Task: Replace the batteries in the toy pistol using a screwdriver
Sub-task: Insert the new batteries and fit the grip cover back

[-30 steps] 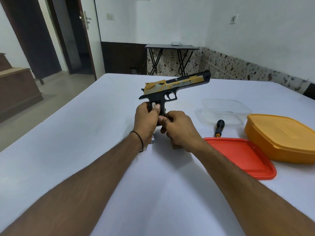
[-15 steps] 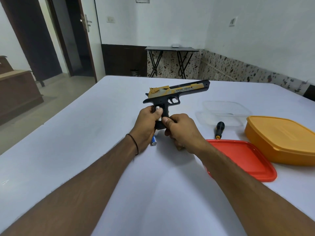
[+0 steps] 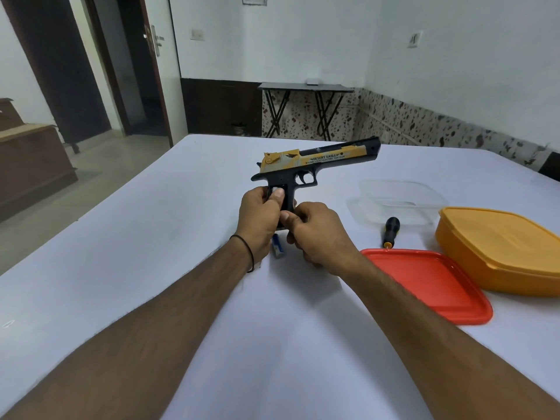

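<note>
A black and gold toy pistol (image 3: 315, 160) is held upright above the white table (image 3: 151, 237), barrel pointing right. My left hand (image 3: 260, 219) grips the back of the black grip, thumb pressing on its side. My right hand (image 3: 318, 234) holds the bottom of the grip from the right, thumb against the butt. A blue and white battery (image 3: 277, 246) lies on the table just under my hands. A screwdriver (image 3: 391, 232) with a black handle and an orange collar lies to the right, untouched.
A red lid (image 3: 430, 283) lies at the right of my right forearm. An orange lidded box (image 3: 503, 253) stands further right. A clear plastic container (image 3: 397, 198) sits behind the screwdriver. A small folding table (image 3: 303, 86) stands by the far wall.
Both hands have stayed on the pistol's grip; the barrel has levelled slightly. My left thumb has slid along the side of the grip, and the battery under my hands shows more.
</note>
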